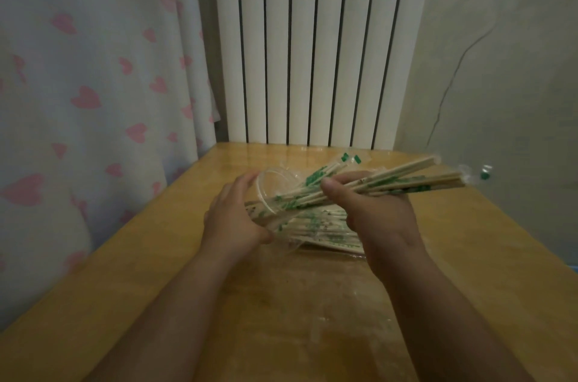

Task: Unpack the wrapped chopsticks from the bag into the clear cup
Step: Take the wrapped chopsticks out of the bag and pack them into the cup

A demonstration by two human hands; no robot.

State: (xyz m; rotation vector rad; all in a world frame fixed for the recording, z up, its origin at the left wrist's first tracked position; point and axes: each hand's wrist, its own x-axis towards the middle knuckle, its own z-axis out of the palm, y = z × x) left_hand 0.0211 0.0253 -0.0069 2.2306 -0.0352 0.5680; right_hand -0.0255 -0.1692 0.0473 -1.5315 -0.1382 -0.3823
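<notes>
Where the wooden worktop (281, 303) ends at the back, a pale curtain (93, 69) printed with pink hearts hangs to the left. A white ribbed radiator (312, 43) rises at centre, and a plain wall (500, 69) marked by a thin dark line stands to the right. On the worktop's far half lies the clear bag (294, 248), flat, with further wrapped chopsticks (325, 225) in or on it; which one cannot be told. The left hand (233, 219) holds the clear cup (269, 191) tipped sideways, fingers (244, 181) curled round its far side. The right hand (381, 216) grips a bundle of wrapped chopsticks (406, 180), thumb pressed on top. The bundle's left ends reach the cup's rim, and its right ends fan out above the worktop. Both hands and the bundle hide much of the bag.
</notes>
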